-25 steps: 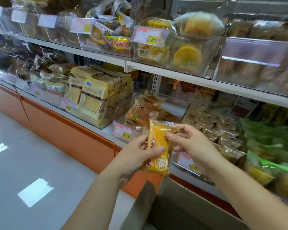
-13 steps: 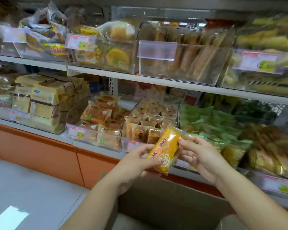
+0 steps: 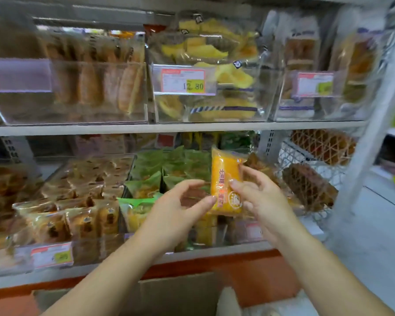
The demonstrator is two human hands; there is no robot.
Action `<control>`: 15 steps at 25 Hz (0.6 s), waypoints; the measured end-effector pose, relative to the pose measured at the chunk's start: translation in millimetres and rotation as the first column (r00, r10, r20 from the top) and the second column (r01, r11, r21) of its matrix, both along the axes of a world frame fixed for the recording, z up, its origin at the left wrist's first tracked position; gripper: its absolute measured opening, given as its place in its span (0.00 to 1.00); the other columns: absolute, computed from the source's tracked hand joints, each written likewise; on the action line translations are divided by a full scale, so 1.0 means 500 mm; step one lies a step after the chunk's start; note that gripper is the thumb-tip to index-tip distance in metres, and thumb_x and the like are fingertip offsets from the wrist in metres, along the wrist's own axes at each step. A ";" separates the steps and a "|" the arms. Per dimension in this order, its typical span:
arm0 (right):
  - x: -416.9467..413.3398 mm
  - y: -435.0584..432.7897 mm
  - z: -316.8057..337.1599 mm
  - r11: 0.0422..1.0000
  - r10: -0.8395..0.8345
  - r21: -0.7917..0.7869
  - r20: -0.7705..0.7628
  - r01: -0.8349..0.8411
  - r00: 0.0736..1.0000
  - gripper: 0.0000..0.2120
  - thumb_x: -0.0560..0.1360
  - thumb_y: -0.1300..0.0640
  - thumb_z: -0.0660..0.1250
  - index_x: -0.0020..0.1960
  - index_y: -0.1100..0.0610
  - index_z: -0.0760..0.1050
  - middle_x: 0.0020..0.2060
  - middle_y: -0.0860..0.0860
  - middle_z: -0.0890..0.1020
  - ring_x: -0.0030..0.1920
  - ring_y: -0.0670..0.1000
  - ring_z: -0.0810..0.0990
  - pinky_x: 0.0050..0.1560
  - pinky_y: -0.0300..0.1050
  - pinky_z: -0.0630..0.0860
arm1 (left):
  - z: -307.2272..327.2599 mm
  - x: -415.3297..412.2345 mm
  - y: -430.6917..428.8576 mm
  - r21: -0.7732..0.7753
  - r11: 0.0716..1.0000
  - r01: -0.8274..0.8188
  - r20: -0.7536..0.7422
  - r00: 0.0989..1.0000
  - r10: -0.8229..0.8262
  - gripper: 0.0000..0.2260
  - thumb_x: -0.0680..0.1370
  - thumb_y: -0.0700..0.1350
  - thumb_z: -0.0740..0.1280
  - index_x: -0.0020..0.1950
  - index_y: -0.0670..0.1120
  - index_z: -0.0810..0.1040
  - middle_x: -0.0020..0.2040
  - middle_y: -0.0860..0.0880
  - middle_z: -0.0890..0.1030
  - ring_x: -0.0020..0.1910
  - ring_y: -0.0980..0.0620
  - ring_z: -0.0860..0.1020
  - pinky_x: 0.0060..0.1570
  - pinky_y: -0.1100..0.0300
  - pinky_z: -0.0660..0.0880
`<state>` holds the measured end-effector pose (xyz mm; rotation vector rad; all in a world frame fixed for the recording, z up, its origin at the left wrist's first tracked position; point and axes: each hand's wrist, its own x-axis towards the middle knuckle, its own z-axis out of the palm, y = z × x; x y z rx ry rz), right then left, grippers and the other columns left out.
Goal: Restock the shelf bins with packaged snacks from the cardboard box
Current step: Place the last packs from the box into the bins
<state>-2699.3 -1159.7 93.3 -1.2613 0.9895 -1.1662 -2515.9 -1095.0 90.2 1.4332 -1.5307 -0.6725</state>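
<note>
Right hand (image 3: 261, 201) pinches an orange snack packet (image 3: 224, 176), held upright in front of the lower shelf bins.
Left hand (image 3: 176, 210) is loosely curved, its thumb tip touching the packet's lower left edge and its other fingers apart from it. The packet is just right of the bin of green packets (image 3: 169, 167), with the cardboard box (image 3: 180, 293) below both hands.

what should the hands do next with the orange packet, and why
Probably lower the orange packet forward and down into the bin just beneath it, where similar yellow packs seem to lie. The right hand pinches it upright above that bin; the left hand only touches its edge with the thumb. Green packs fill the bin to its left.
</note>
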 end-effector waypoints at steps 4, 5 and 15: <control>-0.110 -0.125 0.021 0.984 -0.172 0.024 -0.116 0.176 0.978 0.25 0.71 0.56 0.74 0.66 0.55 0.72 0.51 0.52 0.84 0.50 0.54 0.84 0.58 0.56 0.78 | -0.005 -0.048 -0.084 -0.157 0.987 0.035 0.618 0.783 0.071 0.24 0.78 0.60 0.64 0.73 0.57 0.68 0.69 0.62 0.71 0.69 0.60 0.68 0.70 0.61 0.65; -0.119 -0.159 0.025 0.982 -0.179 0.027 -0.149 0.185 0.973 0.26 0.70 0.56 0.76 0.66 0.55 0.73 0.54 0.54 0.83 0.51 0.55 0.83 0.58 0.56 0.78 | -0.006 -0.055 -0.105 -0.158 0.986 0.061 0.722 0.688 0.074 0.25 0.78 0.61 0.62 0.74 0.57 0.67 0.72 0.59 0.70 0.71 0.57 0.67 0.71 0.57 0.64; 0.019 -0.367 -0.002 0.991 -0.042 -0.129 -0.603 -0.046 0.797 0.18 0.76 0.47 0.68 0.64 0.48 0.74 0.58 0.48 0.80 0.53 0.50 0.80 0.54 0.43 0.75 | -0.009 -0.059 -0.233 0.146 0.986 0.078 0.823 0.544 -0.165 0.32 0.79 0.65 0.58 0.80 0.55 0.54 0.80 0.54 0.55 0.78 0.53 0.53 0.77 0.56 0.51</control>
